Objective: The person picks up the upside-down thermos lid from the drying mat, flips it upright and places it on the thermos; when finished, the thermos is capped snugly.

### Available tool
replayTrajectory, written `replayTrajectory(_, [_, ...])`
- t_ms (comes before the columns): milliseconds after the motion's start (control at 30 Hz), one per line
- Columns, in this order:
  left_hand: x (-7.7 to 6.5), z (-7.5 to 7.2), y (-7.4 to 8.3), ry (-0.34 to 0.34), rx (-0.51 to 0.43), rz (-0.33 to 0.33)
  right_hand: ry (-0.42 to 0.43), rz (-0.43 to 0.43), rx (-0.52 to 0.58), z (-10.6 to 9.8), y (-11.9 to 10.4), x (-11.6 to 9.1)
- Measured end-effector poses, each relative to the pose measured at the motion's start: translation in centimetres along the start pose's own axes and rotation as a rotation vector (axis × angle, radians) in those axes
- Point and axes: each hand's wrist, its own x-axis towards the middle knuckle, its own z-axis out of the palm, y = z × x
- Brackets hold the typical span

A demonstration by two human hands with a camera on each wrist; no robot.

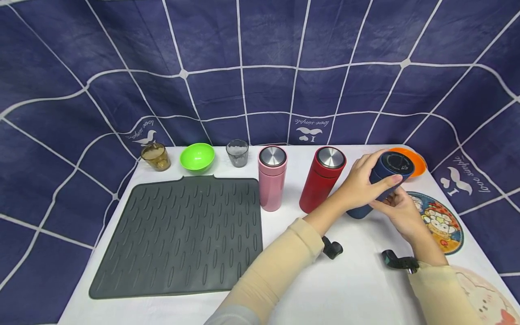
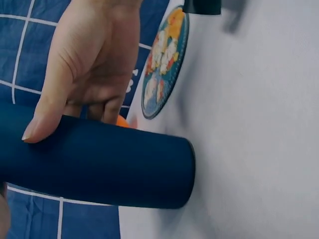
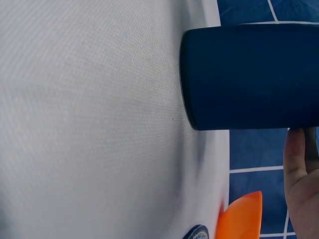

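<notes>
A navy insulated bottle (image 1: pixel 363 211) with a dark round lid leans to the right, its base close to the white tabletop. My left hand (image 1: pixel 363 180) grips it near the top, with the thumb across the front below the lid. Lower on its right side, my right hand (image 1: pixel 402 214) holds the body; the thumb lies along the bottle in the left wrist view, and the fingers are partly hidden behind it. To the left of the hands a red bottle (image 1: pixel 321 183) and a pink bottle (image 1: pixel 272 185) stand upright with silver lids.
A dark grey ribbed mat (image 1: pixel 183 234) covers the left. Along the back are an amber glass (image 1: pixel 156 158), a green bowl (image 1: pixel 197 157) and a clear glass (image 1: pixel 238 153). An orange bowl (image 1: pixel 418 164), a patterned plate (image 1: pixel 444 225) and a pale rabbit-print plate (image 1: pixel 483 295) lie on the right.
</notes>
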Motion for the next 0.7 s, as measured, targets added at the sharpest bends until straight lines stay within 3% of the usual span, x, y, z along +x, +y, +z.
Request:
replayTrajectory(67, [0.04, -0.01, 0.06, -0.005, -0.019, -0.012, -0.007, -0.015, 0.038, -0.05, 0.05, -0.08])
replayTrajectory(267, [0.06, 0.26, 0.25, 0.07, -0.104, -0.044, -0.013, -0.053, 0.108, -0.02, 0.16, -0.24])
replayTrajectory(533, [-0.06, -0.22, -0.31, -0.038, -0.027, 0.013, -0.003, -0.018, 0.03, -0.04, -0.01, -0.11])
replayTrajectory(700, [0.0, 0.27, 0.14, 0.063, -0.075, -0.038, -0.023, -0.062, 0.079, -0.16, 0.33, -0.1])
